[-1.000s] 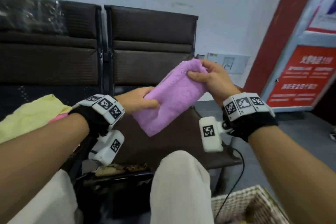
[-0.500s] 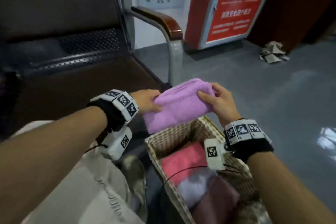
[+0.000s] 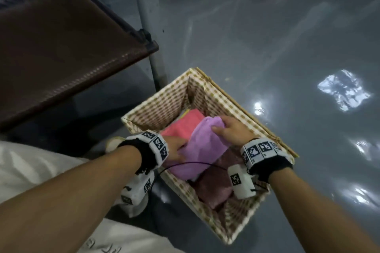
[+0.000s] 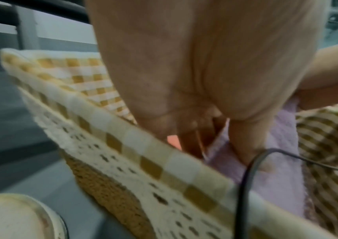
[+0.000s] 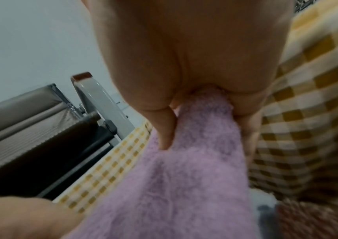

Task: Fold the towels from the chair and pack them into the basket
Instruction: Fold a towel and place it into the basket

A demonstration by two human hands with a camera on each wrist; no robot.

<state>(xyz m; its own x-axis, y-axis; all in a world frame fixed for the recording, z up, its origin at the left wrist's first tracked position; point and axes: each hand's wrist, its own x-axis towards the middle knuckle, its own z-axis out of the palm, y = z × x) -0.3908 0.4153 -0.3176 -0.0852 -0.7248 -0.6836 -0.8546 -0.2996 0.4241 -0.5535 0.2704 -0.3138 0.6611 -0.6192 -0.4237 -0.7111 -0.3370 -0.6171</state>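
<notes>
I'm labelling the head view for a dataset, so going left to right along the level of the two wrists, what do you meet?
Left hand → lilac towel → right hand → the basket far rim → grey floor.

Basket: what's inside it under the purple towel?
In the basket, a pink towel and a dark mauve one show beside the purple towel, held by left hand and right hand. Directly beneath is covered.
</notes>
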